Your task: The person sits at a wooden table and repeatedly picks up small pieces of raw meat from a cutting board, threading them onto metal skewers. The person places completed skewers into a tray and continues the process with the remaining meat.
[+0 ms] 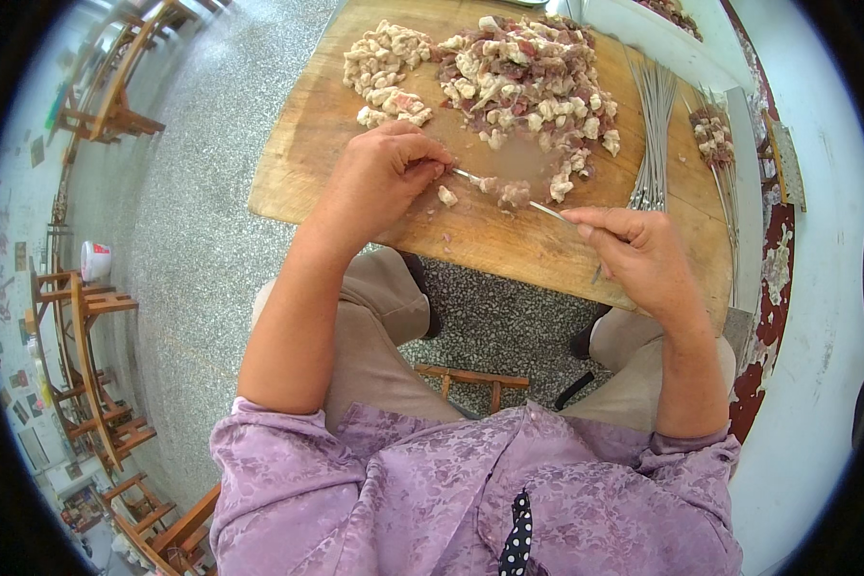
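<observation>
A thin metal skewer (547, 210) runs between my two hands above the wooden board (417, 234). Pieces of raw meat (505, 192) are threaded on its middle. My right hand (633, 252) grips the skewer's right end, and a bit of metal shows below the fingers. At the other end, the thumb and fingers of my left hand (392, 180) pinch the skewer and hide its point. A loose pale chunk (447, 196) lies beside the left fingertips. Beyond my hands sit a large heap of mixed red and pale meat (525, 72) and a smaller pile of pale chunks (385, 61).
Bare metal skewers (651, 137) lie bundled on the board's right side. Next to them are several loaded skewers (713, 137). A white container (662, 43) with meat stands at the far right, near the wall (828, 288). Wooden stools (86, 302) stand along the left.
</observation>
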### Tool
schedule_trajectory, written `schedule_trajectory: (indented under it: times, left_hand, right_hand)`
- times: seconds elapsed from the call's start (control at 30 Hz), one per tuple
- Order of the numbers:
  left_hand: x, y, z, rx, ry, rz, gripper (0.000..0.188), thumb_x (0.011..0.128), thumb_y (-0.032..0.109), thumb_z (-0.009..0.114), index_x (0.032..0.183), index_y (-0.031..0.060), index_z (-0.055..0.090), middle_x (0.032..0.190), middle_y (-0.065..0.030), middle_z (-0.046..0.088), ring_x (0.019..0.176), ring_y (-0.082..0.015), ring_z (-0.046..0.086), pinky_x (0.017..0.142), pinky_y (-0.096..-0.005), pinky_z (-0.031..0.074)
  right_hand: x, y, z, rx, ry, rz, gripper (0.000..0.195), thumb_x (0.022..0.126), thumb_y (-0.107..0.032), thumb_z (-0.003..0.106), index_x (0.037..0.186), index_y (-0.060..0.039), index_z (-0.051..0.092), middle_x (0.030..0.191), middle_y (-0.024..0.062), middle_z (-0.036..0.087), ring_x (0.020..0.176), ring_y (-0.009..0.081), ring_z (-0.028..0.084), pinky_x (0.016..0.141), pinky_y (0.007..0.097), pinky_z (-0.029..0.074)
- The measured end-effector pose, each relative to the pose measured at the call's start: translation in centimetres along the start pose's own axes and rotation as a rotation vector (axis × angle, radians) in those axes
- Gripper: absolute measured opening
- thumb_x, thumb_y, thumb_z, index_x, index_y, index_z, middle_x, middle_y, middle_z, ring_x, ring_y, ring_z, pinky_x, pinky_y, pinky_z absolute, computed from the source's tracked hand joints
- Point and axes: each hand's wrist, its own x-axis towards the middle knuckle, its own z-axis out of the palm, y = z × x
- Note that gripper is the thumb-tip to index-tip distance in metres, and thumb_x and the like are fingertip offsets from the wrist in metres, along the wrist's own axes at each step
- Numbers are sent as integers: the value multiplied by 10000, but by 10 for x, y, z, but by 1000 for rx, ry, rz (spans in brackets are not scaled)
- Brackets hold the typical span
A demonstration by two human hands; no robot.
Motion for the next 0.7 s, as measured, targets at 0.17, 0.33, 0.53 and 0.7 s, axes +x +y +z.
schedule_trajectory:
  times: [0.17, 0.33, 0.53, 0.7]
  left_hand:
    - [0, 3, -1, -12, -5, -10, 138, 935, 27, 803, 1072, 13, 819, 1023, -94, 750, 904, -211, 725, 809, -326, 583]
    - [0, 2, 0, 4, -3, -7, 136, 936, 30, 802, 1070, 13, 819, 1014, -93, 753, 894, -206, 725, 799, -323, 581]
    - [2, 1, 1, -7, 2, 4, 137, 935, 23, 800, 1071, 10, 816, 1012, -97, 752, 904, -206, 724, 807, -327, 582]
    - [0, -2, 2, -67, 7, -6, 153, 928, 14, 803, 1082, 10, 802, 1015, -94, 740, 914, -198, 708, 820, -330, 580]
  right_hand:
    - [-3, 0, 1, 126, 26, 46, 272, 995, -44, 686, 1228, -54, 826, 681, -46, 591, 602, 23, 510, 552, 247, 430]
    - [-1, -1, 0, 68, -5, 45, 268, 1002, -50, 692, 1234, -60, 826, 697, -50, 599, 607, 21, 517, 557, 240, 436]
    - [8, 3, 10, 15, -23, -71, 277, 1012, -33, 680, 1252, -52, 818, 709, -56, 603, 605, 27, 512, 551, 245, 422]
    - [7, 3, 5, 87, -20, -3, 255, 990, -57, 712, 1217, -53, 828, 703, -28, 644, 606, 33, 527, 563, 253, 445]
